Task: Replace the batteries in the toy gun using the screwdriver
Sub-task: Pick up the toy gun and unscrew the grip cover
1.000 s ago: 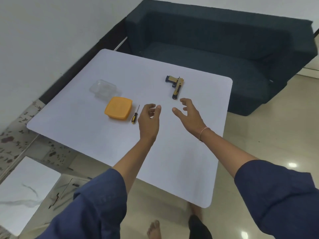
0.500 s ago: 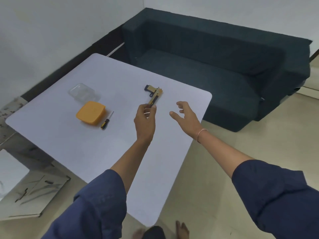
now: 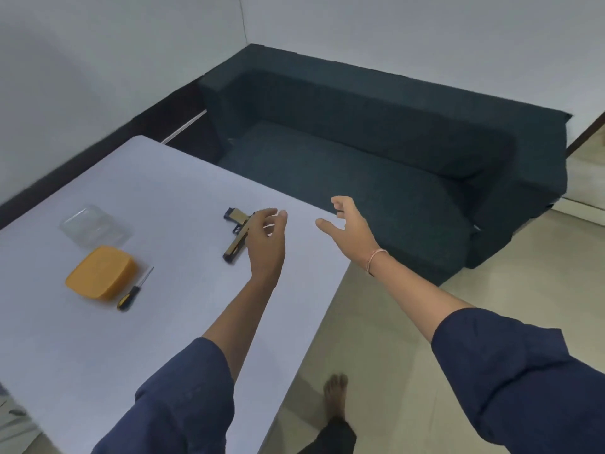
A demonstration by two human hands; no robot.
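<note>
A tan and black toy gun [image 3: 236, 233] lies flat on the white table [image 3: 170, 198], muzzle toward me. My left hand [image 3: 266, 242] hovers just to its right with fingers loosely curled, holding nothing and covering part of the gun's right side. My right hand [image 3: 348, 227] hangs open over the table's right edge, fingers spread. A small screwdriver [image 3: 133, 290] with a black and yellow handle lies to the left, beside an orange box [image 3: 100, 276].
A clear plastic lid [image 3: 93, 226] sits behind the orange box. A dark sofa [image 3: 376, 165] stands right behind the table's far edge. The table's right edge drops to a beige floor, where my bare foot [image 3: 335, 396] stands. White walls lie behind and to the left.
Both hands have moved forward and to the right along the table; my left hand now sits beside the gun. The view has swung right. The objects on the table have not moved.
</note>
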